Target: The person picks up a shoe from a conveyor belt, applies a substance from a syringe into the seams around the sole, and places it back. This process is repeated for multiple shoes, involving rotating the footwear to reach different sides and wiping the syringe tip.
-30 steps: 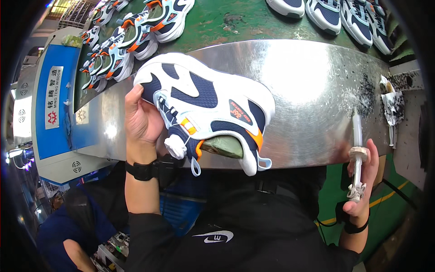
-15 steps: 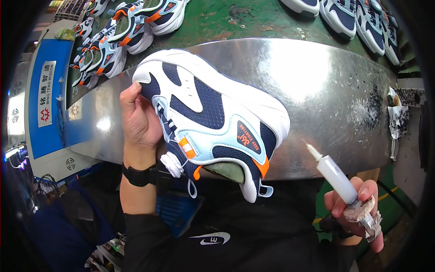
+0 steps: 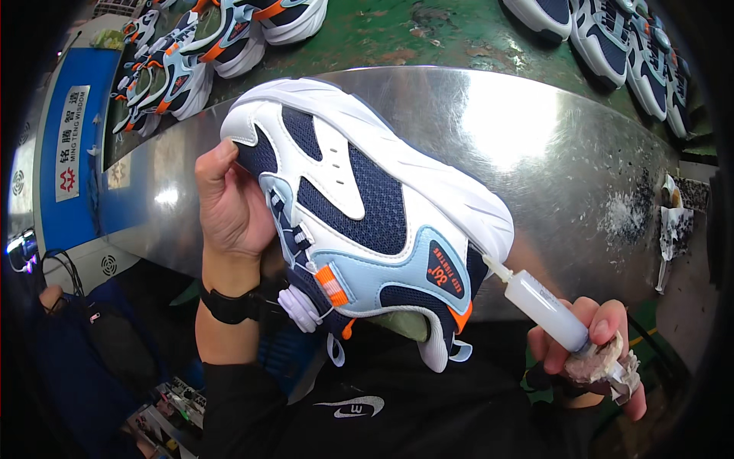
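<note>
A shiny metal table (image 3: 581, 145) curves across the middle of the frame, with green floor above it. At the upper left, more shoes (image 3: 183, 61) lie in a row. The left hand (image 3: 229, 203) is wrapped tight around the white and blue shoe (image 3: 367, 206) in the middle. At the lower right, the right hand (image 3: 592, 348) grips a syringe (image 3: 544, 306) full of pale glue, tip touching the heel edge. Best to squeeze slowly and keep the shoe steady.
</note>
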A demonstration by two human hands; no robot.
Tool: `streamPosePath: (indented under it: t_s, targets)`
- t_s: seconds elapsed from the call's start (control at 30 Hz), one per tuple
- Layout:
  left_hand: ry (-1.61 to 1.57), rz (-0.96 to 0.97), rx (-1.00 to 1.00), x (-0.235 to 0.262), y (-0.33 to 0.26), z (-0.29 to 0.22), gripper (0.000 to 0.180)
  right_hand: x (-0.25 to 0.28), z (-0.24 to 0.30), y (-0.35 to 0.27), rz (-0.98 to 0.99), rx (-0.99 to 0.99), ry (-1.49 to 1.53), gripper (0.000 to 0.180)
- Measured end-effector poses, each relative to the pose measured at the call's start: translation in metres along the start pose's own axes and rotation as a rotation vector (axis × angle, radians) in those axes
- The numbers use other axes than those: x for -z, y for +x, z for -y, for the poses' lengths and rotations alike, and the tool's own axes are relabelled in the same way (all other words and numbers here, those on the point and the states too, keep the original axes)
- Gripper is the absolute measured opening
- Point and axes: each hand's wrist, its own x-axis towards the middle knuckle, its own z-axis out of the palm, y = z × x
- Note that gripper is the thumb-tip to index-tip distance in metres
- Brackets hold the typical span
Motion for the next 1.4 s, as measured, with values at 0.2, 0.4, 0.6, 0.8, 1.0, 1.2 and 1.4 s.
streamPosePath:
  t_s: [0.2,0.4,0.6,0.8,1.0,1.2,1.4]
  targets:
    - [0.028,0.029,0.033,0.001,0.001,-0.004,0.019,-0.002,-0.003,0.002,-0.013,0.001,-0.006,0.075]
    - [-0.023,0.095,-0.011,0.018,0.000,-0.004,0.021,0.001,-0.005,0.000,-0.003,0.044,-0.041,0.075]
    - [0.087,0.011,-0.058,0.027,-0.002,-0.005,0.022,0.005,-0.007,-0.007,-0.005,0.062,-0.034,0.076]
    - [0.160,-0.032,-0.079,0.031,-0.002,-0.006,0.023,0.008,-0.011,-0.012,0.006,0.089,-0.053,0.078]
    - [0.224,-0.069,-0.093,0.035,-0.001,-0.008,0.025,0.013,-0.014,-0.020,0.042,0.080,-0.086,0.077]
    - [0.282,-0.101,-0.097,0.037,-0.002,-0.008,0.027,0.016,-0.009,-0.024,0.078,0.006,-0.123,0.076]
    - [0.339,-0.126,-0.102,0.039,-0.002,-0.010,0.029,0.016,-0.024,-0.027,0.067,0.106,-0.068,0.077]
